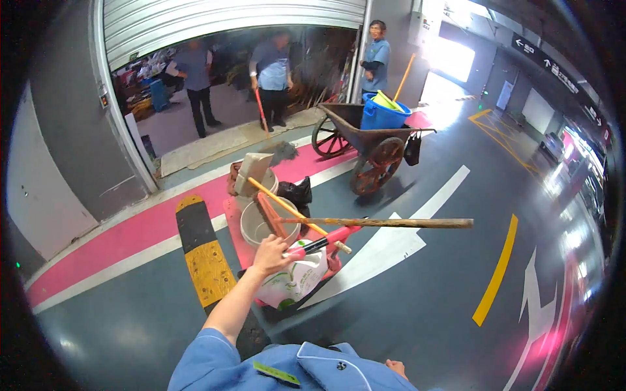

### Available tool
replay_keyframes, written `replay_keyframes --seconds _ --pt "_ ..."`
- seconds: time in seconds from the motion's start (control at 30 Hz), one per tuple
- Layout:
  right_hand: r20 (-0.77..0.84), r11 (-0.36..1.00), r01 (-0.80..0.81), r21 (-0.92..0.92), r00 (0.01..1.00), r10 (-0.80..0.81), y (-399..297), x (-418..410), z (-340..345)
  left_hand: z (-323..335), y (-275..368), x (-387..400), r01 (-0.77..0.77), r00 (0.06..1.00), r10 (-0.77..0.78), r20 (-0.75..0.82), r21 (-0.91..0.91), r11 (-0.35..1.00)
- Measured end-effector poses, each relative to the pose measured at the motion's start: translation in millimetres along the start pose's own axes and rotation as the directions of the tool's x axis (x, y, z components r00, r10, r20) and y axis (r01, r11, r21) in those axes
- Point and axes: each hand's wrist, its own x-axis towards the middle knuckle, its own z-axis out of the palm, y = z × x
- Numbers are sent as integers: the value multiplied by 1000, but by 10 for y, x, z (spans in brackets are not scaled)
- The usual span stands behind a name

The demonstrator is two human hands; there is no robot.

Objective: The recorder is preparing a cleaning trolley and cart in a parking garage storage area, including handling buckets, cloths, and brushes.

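My left hand (270,255) grips the left end of the pink and black push handle (318,244) of a pink platform trolley (234,220). Close to that hand stands a pale bucket (247,231). A rough wooden pole (420,223) with an orange-red head (270,215) lies slanted over the bucket and sticks out to the right. Beneath it crosses a yellow pole (279,198). A white and green printed bag (288,283) hangs below the handle. Low beside my blue jacket, only part of my right hand (396,367) shows; its fingers are mostly hidden.
A black and yellow speed bump (208,266) lies left of the trolley. Ahead stands a two-wheeled metal handcart (342,117) carrying a blue bin (379,116). Under a half-raised roller shutter (234,27) are two people, one with a red-handled mop (261,112); another person (376,58) stands beside the doorway.
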Motion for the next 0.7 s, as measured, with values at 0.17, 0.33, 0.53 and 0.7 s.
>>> replay_keyframes --seconds 0.17,0.33,0.53,0.7 --pt "94 997 63 53 993 -68 -176 -129 370 -43 72 -54 -85 991 72 -109 -118 989" --pt "144 998 43 39 988 -48 -194 -399 666 -72 86 -60 -10 1000 5 -25 -179 984" --pt "104 989 -26 -147 994 42 541 -596 986 -104 68 -71 23 1000 -24 -2 -228 973" --pt "57 985 -102 -142 992 111 1262 -657 1163 -94 65 -70 38 999 -42 -7 -254 966"
